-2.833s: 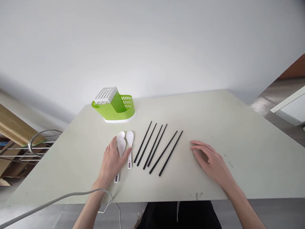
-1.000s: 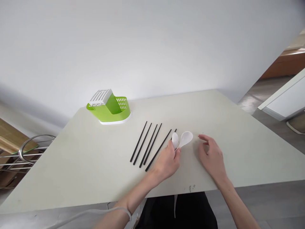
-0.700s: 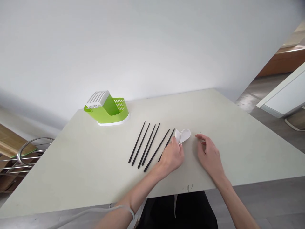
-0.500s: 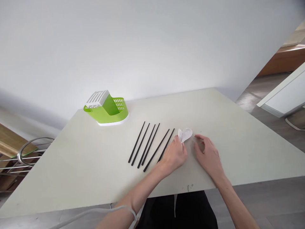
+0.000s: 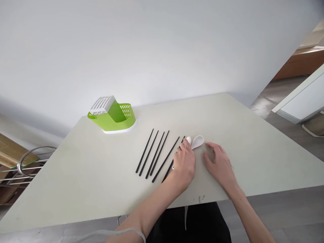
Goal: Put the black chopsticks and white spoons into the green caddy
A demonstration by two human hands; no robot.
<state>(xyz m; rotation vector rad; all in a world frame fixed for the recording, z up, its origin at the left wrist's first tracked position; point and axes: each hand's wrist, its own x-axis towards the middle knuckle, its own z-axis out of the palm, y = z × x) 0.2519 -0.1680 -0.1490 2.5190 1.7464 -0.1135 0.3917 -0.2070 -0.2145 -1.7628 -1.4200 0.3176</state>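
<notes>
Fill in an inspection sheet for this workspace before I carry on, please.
Surface: pale grey-green flat tabletop, dark marks near the front edge.
Things: six thin black chopsticks; at least two oval-bowled white spoons; green-and-white slotted plastic holder, back left.
Clutter: nothing seen.
Hands: left hand at the spoons, grip partly hidden; right hand beside them, thumb and fingers apart.
Cables: grey cable, bottom edge, left of centre.
Surroundings: plain white wall behind; silvery metal wire rack left; white panel right.
</notes>
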